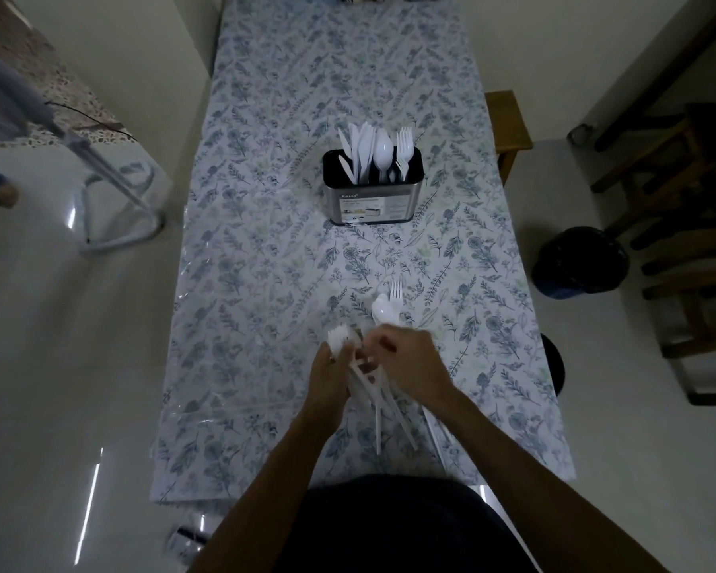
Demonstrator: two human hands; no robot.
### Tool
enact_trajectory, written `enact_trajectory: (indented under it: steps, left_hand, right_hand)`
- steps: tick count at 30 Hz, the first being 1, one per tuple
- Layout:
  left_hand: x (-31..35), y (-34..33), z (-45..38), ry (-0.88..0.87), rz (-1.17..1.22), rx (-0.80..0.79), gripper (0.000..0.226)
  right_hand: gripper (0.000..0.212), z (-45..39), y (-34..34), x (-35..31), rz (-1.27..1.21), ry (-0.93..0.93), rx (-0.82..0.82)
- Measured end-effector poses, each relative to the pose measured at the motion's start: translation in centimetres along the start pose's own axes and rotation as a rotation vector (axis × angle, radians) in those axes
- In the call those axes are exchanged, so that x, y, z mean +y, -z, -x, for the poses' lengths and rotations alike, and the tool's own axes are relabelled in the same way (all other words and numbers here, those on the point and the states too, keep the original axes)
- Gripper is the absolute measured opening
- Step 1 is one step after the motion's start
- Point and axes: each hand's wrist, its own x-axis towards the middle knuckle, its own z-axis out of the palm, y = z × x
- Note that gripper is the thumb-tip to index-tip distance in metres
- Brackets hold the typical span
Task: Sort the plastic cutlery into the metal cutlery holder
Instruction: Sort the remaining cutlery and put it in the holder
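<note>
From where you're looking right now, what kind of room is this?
Probably a home dining area. A long table under a floral cloth with a clear cover holds a metal cutlery holder; wooden chairs and a dark bin stand on the tiled floor to the right.

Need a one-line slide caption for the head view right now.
Both hands grip a bundle of white plastic cutlery; the metal holder is already partly filled.

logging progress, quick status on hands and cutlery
Left hand grips a cutlery bundle; right hand picking at it. Holder partly filled. Nothing in the way.
</note>
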Motion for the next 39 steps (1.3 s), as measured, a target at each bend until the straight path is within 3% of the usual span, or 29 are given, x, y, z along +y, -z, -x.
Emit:
enact_trajectory:
  steps: [3, 4, 7, 10, 14, 16, 21, 24, 26, 31, 39]
  left_hand:
    - [0.0, 1.3, 0.0, 0.002, -0.066, 0.164, 0.020]
    - [0.1, 1.8, 0.1, 0.004, -0.097, 0.204, 0.018]
    - [0.6, 2.9, 0.3, 0.020, -0.088, 0.246, 0.023]
    - [0.8, 3.8, 0.4, 0.025, -0.079, 0.251, 0.031]
    - [0.8, 4.3, 0.4, 0.019, -0.069, 0.252, 0.031]
    - [0.7, 4.2, 0.4, 0.026, -0.067, 0.249, 0.031]
    - [0.5, 3.1, 0.4, 0.053, -0.058, 0.227, 0.037]
    - [0.6, 2.2, 0.3, 0.072, -0.060, 0.203, 0.037]
    - [0.8, 1.5, 0.2, 0.077, -0.072, 0.182, 0.037]
    - [1.0, -1.0, 0.3, 0.057, -0.074, 0.042, 0.041]
    - [0.1, -1.5, 0.8, 0.036, -0.243, 0.030, 0.053]
  right_hand:
    - [0.008, -3.8, 2.2, 1.6, 0.090, -0.163, 0.296]
    - [0.010, -5.2, 2.7, 2.5, 0.131, -0.252, 0.327]
    - [0.022, -8.0, 2.3, 4.4, 0.268, -0.422, 0.163]
    - [0.033, -9.2, 1.6, 4.4, 0.274, -0.447, 0.137]
    - [0.026, -9.3, 1.5, 4.0, 0.223, -0.474, 0.154]
    - [0.013, -9.4, 1.8, 4.2, 0.191, -0.445, 0.172]
    - [0.014, -8.6, 4.2, 4.6, -0.289, -0.404, 0.526]
    - [0.010, -7.3, 5.9, 3.1, -0.361, -0.291, 0.713]
    - [0.011, -5.7, 6.2, 1.4, -0.338, -0.243, 0.633]
    - [0.011, -0.8, 2.5, -1.4, -0.191, -0.240, 0.033]
    - [0.011, 0.8, 1.0, -1.5, -0.216, -0.308, 0.024]
